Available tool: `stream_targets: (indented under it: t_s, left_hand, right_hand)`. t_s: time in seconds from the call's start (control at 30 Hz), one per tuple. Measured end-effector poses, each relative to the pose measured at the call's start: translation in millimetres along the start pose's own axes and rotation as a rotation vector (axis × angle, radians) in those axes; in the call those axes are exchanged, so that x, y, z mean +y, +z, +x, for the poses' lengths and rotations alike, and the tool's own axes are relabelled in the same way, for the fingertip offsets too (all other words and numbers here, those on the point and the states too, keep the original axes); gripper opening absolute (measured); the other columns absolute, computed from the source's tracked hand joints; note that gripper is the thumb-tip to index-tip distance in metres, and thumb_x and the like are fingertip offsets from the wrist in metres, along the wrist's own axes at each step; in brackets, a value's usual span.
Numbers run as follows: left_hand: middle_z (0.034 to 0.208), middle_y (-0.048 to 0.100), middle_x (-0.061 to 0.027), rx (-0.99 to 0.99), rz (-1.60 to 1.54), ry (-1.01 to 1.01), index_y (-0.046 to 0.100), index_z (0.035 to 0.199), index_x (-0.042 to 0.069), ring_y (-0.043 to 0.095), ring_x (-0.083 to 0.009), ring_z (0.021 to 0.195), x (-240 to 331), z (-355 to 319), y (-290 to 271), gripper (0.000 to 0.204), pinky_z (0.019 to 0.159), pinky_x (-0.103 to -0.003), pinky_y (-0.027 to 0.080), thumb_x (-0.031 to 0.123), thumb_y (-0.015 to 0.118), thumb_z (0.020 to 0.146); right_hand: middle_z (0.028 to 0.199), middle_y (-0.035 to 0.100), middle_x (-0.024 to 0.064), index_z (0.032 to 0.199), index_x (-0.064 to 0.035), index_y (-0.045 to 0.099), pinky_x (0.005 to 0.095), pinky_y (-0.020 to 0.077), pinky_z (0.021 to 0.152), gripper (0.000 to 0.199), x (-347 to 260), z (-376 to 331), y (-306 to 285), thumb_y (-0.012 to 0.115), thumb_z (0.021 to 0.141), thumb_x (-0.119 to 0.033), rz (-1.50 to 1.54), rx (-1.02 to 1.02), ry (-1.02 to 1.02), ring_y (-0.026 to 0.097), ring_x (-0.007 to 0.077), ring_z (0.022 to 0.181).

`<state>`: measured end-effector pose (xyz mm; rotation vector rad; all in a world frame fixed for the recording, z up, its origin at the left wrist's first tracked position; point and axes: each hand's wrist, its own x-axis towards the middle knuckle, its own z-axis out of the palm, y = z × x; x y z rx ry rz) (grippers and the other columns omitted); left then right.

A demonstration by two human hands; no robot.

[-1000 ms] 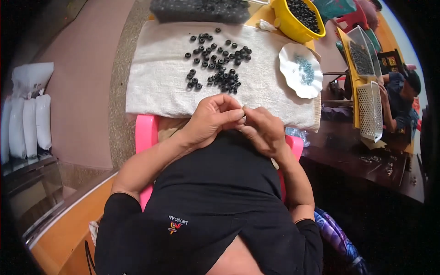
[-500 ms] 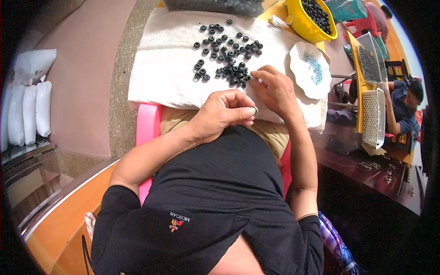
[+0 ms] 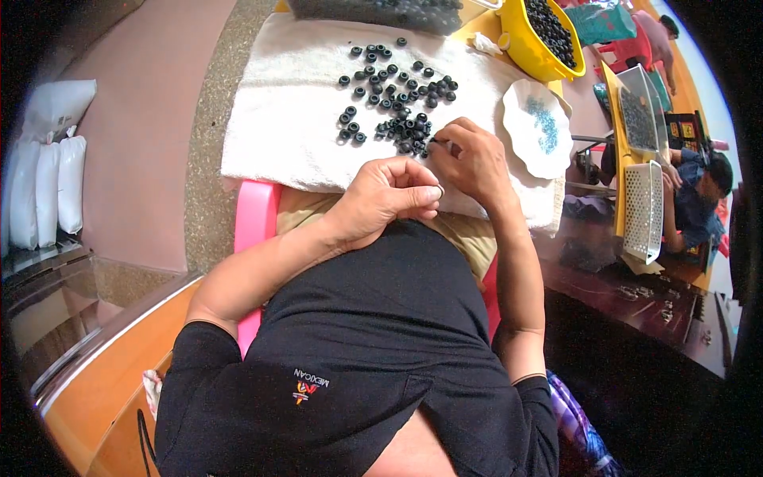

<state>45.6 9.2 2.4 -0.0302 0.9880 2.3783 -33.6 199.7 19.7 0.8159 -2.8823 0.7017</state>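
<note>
Black ring-shaped pieces (image 3: 389, 89), like large beads with holes, lie scattered over a white towel (image 3: 286, 119). Closer to me, smaller black parts (image 3: 405, 133) are heaped together. My left hand (image 3: 381, 195) is closed in front of my belly; thumb and forefinger pinch a small dark round piece (image 3: 440, 191), of which only the rim shows. At the right edge of the heap, my right hand (image 3: 474, 163) has its fingertips pinched, touching the towel or the nearest parts. Whatever is between those fingertips is too small to make out.
Right of my right hand stands a white scalloped dish (image 3: 517, 143) with tiny blue bits. A yellow basin (image 3: 520, 48) of black pieces and a clear bin (image 3: 381, 14) stand beyond the towel. Another person (image 3: 699, 191) sits at a table far right, beside a white perforated basket (image 3: 644, 211).
My right hand has shifted slightly left and nearer the heap, its fingers drawn closer together. My left hand keeps its pinch in nearly the same place. The view has tilted slightly.
</note>
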Motion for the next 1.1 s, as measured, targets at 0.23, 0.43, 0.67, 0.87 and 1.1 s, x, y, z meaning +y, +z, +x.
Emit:
stream_targets:
  t_s: [0.23, 0.43, 0.67, 0.87, 1.1]
  left_hand:
    - [0.087, 0.068, -0.0039, 0.013, 0.011, 0.011, 0.065, 0.098, 0.003, 0.066, -0.0101, 0.079, 2, 1, -3, 0.009, 0.073, -0.025, 0.058, 0.007, 0.07, 0.091]
    - [0.09, 0.068, -0.0044, 0.025, 0.041, 0.011, 0.064, 0.103, 0.001, 0.067, -0.0103, 0.08, 4, 3, -6, 0.014, 0.075, -0.025, 0.058, 0.007, 0.07, 0.091]
    - [0.099, 0.066, -0.0064, 0.002, 0.031, 0.032, 0.053, 0.131, -0.005, 0.066, -0.0124, 0.087, 7, 5, -4, 0.043, 0.079, -0.026, 0.058, 0.006, 0.068, 0.092]
    - [0.106, 0.065, -0.0075, 0.02, 0.135, -0.008, 0.05, 0.135, -0.004, 0.066, -0.0155, 0.09, 5, 5, -2, 0.045, 0.082, -0.029, 0.057, 0.005, 0.065, 0.093]
    - [0.109, 0.063, -0.009, 0.042, 0.172, -0.039, 0.05, 0.134, -0.005, 0.065, -0.0171, 0.095, 6, 3, -2, 0.044, 0.086, -0.032, 0.058, 0.004, 0.064, 0.094]
  right_hand:
    - [0.086, 0.069, 0.0111, 0.088, -0.0043, 0.071, 0.0352, 0.0541, 0.066, 0.011, 5, -4, 2, 0.069, 0.077, -0.007, -0.006, 0.062, -0.054, 0.069, 0.0275, 0.073]
    - [0.091, 0.069, 0.0123, 0.097, -0.0004, 0.069, 0.031, 0.0534, 0.07, 0.017, 10, -12, 2, 0.064, 0.082, 0.005, 0.222, 0.193, -0.093, 0.068, 0.0227, 0.079]
    - [0.097, 0.067, 0.0093, 0.102, 0.0021, 0.066, 0.0251, 0.0506, 0.075, 0.015, -21, -28, -10, 0.067, 0.087, 0.006, 0.608, 0.118, -0.021, 0.063, 0.014, 0.086]
    - [0.098, 0.068, 0.0101, 0.106, 0.0018, 0.066, 0.0263, 0.0531, 0.077, 0.02, -22, -39, -12, 0.066, 0.086, 0.007, 0.704, 0.121, -0.009, 0.066, 0.0143, 0.09]
    - [0.092, 0.069, 0.0134, 0.101, -0.0031, 0.068, 0.0318, 0.0551, 0.071, 0.02, -16, -36, -8, 0.07, 0.082, 0.002, 0.54, 0.197, -0.113, 0.069, 0.0241, 0.079]
